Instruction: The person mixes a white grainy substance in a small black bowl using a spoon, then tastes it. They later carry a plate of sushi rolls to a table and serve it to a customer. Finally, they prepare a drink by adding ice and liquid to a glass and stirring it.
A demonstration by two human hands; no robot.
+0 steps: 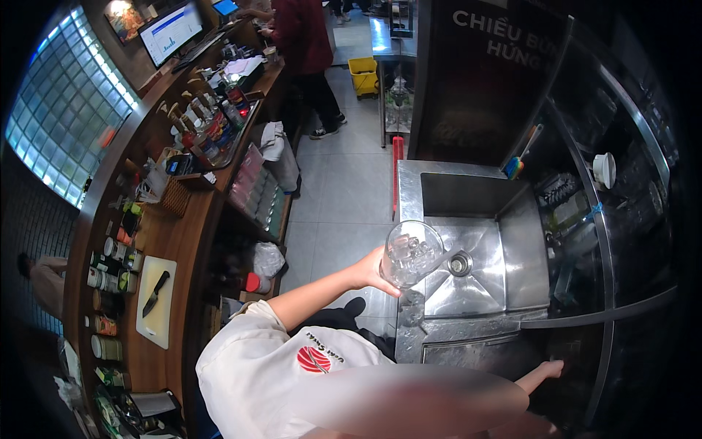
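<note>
My left hand [375, 274] is wrapped around the side of a clear drinking glass [396, 269] that has ice cubes [411, 248] in it. This glass is held up over the left rim of the stainless steel sink [466, 296], with the basin and its drain [459, 264] to the right. Just below it, a smaller clear glass [411, 307] appears on the steel ledge. My right hand [551, 369] reaches out at the lower right, fingers curled, beside a dark space under the metal frame. Whether it grips anything is too dark to see.
On the left, a wooden counter [156, 367] carries a cutting board [162, 324] with a knife [156, 293], jars [107, 347] and several bottles [205, 140]. Another person [301, 44] stands ahead in the aisle, near a yellow mop bucket [363, 77]. A metal frame [603, 247] rises right of the sink.
</note>
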